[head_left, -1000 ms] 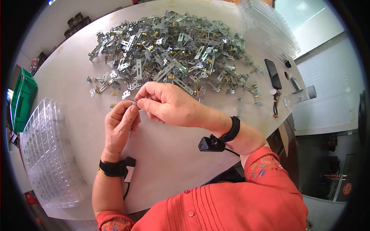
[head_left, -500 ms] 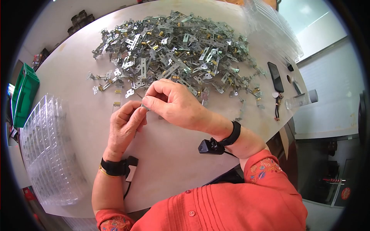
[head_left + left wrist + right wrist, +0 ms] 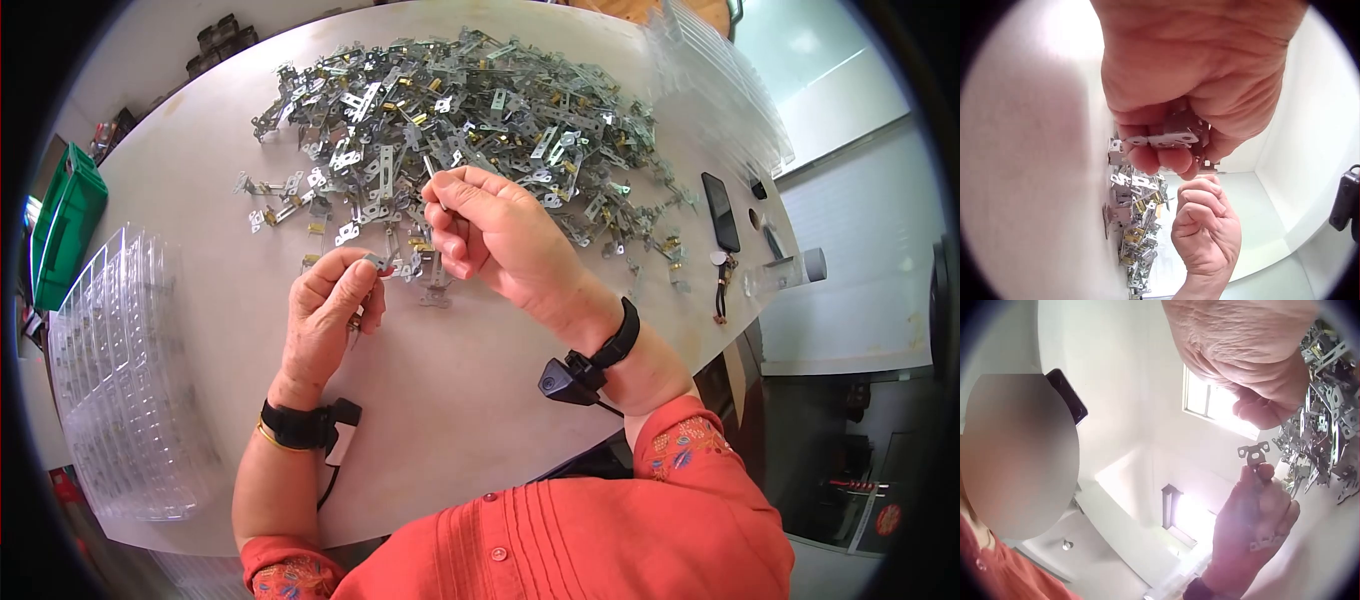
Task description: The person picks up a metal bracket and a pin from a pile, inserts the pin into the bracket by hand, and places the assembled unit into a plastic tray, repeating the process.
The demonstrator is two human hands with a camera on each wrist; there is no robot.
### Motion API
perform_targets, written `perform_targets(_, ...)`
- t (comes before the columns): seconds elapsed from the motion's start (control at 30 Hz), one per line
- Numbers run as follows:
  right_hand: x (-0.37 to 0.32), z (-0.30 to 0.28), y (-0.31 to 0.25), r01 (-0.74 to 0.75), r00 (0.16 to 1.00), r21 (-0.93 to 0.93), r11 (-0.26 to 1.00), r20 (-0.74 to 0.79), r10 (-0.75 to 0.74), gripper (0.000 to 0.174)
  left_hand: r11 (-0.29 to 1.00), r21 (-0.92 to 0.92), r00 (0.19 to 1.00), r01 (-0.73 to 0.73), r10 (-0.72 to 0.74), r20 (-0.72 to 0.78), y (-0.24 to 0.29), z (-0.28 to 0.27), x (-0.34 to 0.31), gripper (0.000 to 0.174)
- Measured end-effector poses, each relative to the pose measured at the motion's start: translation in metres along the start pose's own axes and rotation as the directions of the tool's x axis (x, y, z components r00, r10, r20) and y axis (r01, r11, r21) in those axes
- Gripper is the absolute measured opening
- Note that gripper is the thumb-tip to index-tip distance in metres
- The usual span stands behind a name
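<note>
My left hand (image 3: 330, 312) grips a small metal bracket with holes (image 3: 1255, 457), near the front edge of the heap. In the left wrist view, the bracket's flat holed plate (image 3: 1169, 139) lies across the curled fingers. My right hand (image 3: 515, 238) is a little up and to the right, apart from the left hand. Between its thumb and index finger it pinches a thin silver rod (image 3: 429, 166), which sticks out toward the heap; most of the rod is hidden by the fingers.
A large heap of metal brackets (image 3: 450, 110) with brass-coloured parts covers the table's far side. Stacked clear plastic trays (image 3: 130, 390) stand at left, more trays (image 3: 715, 85) at far right. A green crate (image 3: 68, 230), phone (image 3: 720, 212) and clear bottle (image 3: 785, 275) lie around.
My right hand has pulled away from the left, moving up and right with the thin rod. The left hand stays nearly in place, still holding the bracket.
</note>
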State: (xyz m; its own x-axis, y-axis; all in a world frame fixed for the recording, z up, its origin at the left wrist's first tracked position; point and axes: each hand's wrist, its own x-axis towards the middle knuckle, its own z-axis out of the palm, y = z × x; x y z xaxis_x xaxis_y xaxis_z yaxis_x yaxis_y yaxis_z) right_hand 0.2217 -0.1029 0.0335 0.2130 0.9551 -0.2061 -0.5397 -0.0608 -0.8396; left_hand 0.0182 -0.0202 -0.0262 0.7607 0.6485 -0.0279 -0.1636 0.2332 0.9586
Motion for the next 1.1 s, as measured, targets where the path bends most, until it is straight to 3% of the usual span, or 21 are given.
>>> perform_targets(0.1, 0.002, -0.007, 0.001, -0.081, 0.997, 0.075, 0.994, 0.022, 0.08, 0.017, 1.0, -0.03, 1.0, -0.007, 0.007, -0.006, -0.001, 0.0, 0.001, 0.028)
perform_targets(0.37, -0.001, 0.003, 0.0, -0.116, 0.993, -0.115, 0.986, -0.009, 0.116, 0.016, 0.994, -0.113, 0.998, 0.003, -0.01, -0.064, 0.002, 0.0, 0.001, 0.031)
perform_targets(0.53, -0.007, 0.008, 0.002, -0.04, 0.99, -0.307, 0.951, 0.117, 0.079, 0.016, 0.967, -0.251, 0.998, 0.034, -0.046, -0.042, 0.004, -0.003, 0.003, 0.033)
perform_targets(0.6, -0.012, 0.012, 0.001, -0.023, 0.99, -0.47, 0.883, 0.113, 0.086, 0.015, 0.97, -0.241, 0.999, 0.031, -0.04, -0.036, 0.006, -0.004, 0.003, 0.033)
perform_targets(0.9, -0.016, 0.015, 0.005, -0.012, 0.991, -0.521, 0.853, 0.11, 0.082, 0.013, 0.96, -0.275, 0.999, 0.045, -0.048, -0.002, 0.004, -0.005, 0.003, 0.032)
perform_targets(1.1, -0.016, 0.015, 0.007, 0.081, 0.993, -0.576, 0.814, 0.116, -0.016, 0.011, 0.968, -0.248, 0.999, 0.035, -0.039, -0.011, 0.004, -0.005, 0.003, 0.031)
